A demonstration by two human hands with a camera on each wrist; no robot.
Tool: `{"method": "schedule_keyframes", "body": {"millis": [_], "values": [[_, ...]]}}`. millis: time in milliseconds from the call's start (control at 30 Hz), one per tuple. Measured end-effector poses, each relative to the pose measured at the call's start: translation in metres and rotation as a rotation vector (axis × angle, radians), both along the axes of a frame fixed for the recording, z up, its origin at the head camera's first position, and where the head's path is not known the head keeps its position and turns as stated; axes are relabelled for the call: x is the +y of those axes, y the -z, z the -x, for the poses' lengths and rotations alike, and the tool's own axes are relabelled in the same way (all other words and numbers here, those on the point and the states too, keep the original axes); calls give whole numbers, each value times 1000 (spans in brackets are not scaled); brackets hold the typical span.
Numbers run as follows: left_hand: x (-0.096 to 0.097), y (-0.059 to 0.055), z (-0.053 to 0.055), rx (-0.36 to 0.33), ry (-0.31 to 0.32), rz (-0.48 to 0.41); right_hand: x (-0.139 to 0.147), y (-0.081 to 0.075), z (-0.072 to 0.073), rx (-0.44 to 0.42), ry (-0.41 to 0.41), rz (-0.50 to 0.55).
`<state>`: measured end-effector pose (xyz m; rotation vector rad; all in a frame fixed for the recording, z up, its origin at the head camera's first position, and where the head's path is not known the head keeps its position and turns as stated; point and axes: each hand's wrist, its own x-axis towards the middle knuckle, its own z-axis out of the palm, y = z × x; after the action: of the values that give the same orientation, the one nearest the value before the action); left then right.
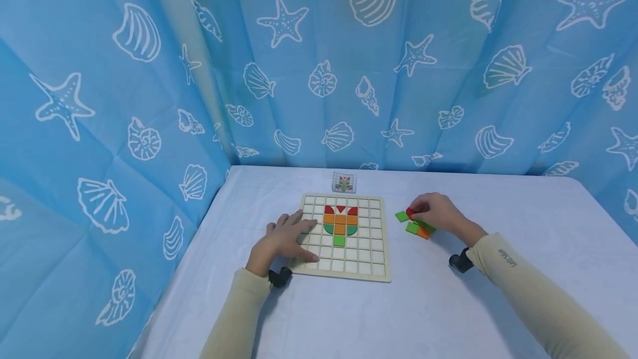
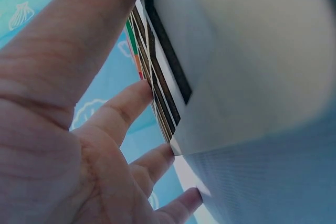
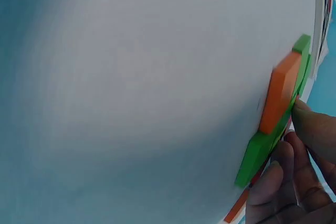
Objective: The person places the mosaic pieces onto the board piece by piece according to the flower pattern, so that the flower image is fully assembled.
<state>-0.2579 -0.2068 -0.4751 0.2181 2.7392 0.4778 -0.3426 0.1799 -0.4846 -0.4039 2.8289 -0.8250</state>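
A person sits at a desk [image 1: 448, 314] draped in pale blue cloth, with a blue curtain [image 1: 124, 98] printed with shells and starfish hung around it. In the middle lies a wooden grid board [image 1: 369, 262] of small square cells. Coloured tiles in its upper centre form a tulip [image 1: 340, 223]: red pieces on top, orange in the middle, green beneath, and one green square as a stem. The left hand [image 1: 284, 240] lies flat on the board's left side with fingers straight and spread, holding nothing; it seems to be pressing the board down to keep it from sliding. The left wrist view shows those fingers [image 2: 126, 111] resting across the board's edge. To the right of the board, apart from it, is a small pile of loose tiles [image 1: 417, 227], green and orange, lying on the cloth. The right hand [image 1: 436, 212] hovers over this pile with fingers curled, pinching a small red tile [image 1: 410, 214] at its fingertips, just above the other pieces. The right wrist view shows an orange tile [image 3: 281, 98] stacked on green ones beside the fingers. Behind the board, a small pattern card [image 1: 344, 182] stands upright facing the person, probably as a reference picture.
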Motion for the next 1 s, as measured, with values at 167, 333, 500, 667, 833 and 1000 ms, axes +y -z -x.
{"method": "schedule_keyframes", "body": {"millis": [167, 333, 500, 667, 833, 1000], "values": [[0, -1, -1, 8, 3, 1, -7, -2, -1, -17, 11, -39], [-1, -1, -1, 11, 11, 0, -12, -4, -2, -21, 14, -72], [-1, 0, -1, 10, 12, -6, -17, -5, -4, -13, 2, -102], [-2, 1, -1, 6, 13, -4, -19, -3, -5, -16, 20, -104], [-2, 0, -2, -6, 9, -7, -20, -1, -4, -55, 37, -76], [-2, 0, -2, -1, 6, -9, -20, -1, -1, -78, 34, -43]]}}
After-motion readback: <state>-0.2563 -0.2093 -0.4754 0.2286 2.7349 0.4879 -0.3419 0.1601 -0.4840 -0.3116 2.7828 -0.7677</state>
